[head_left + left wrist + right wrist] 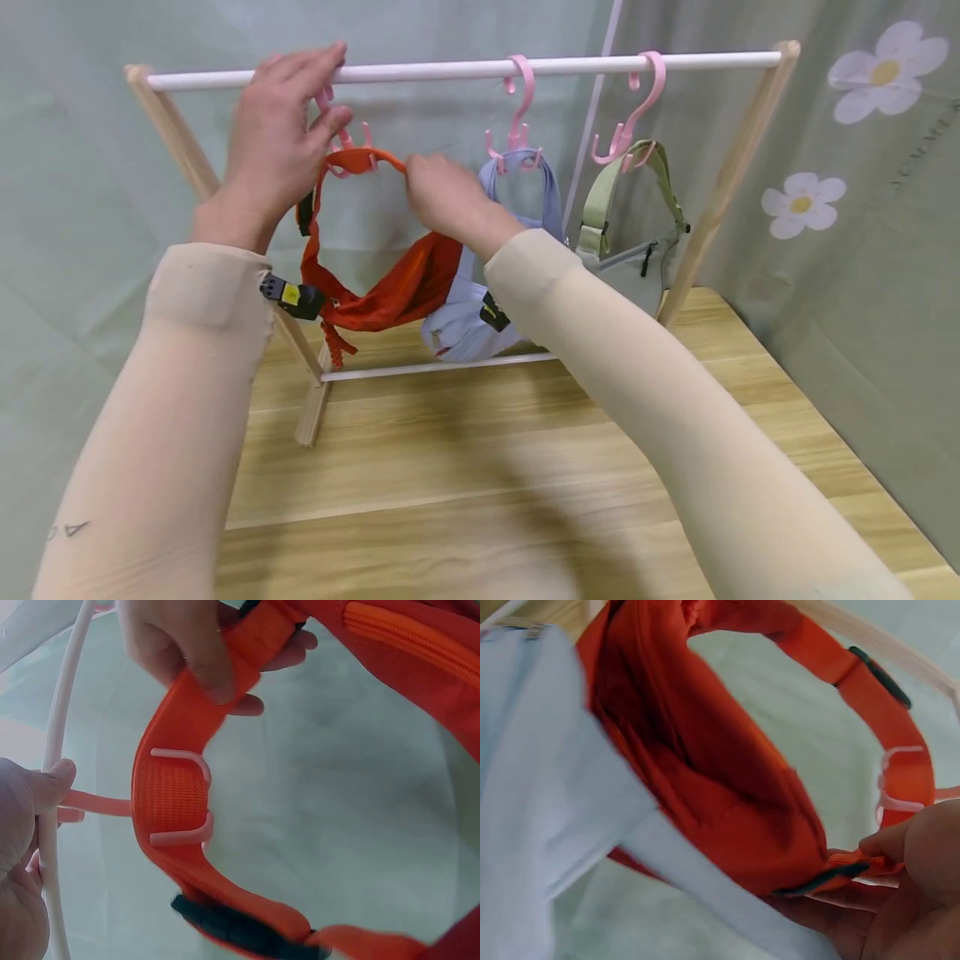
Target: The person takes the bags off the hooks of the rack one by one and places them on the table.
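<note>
At the left end of the white rail [435, 72], my left hand [281, 125] holds the top of a pink hook [101, 803], fingers over the rail. The orange strap [172, 795] of a waist bag [408, 287] lies across the hook's prongs. To the right of that hook, my right hand [453, 200] grips this strap, thumb on one face and fingers behind, as the left wrist view shows. The bag's red-orange body hangs tilted below, overlapping a light blue bag [480, 304]. A dark buckle [240, 924] sits on the strap's other side.
The light blue bag and a sage green bag [637, 275] hang from two more pink hooks [525, 100] farther right. Wooden legs [723, 192] hold up the rack on a wood-grain table [420, 483]. Pale curtains [885, 292] enclose the back and right.
</note>
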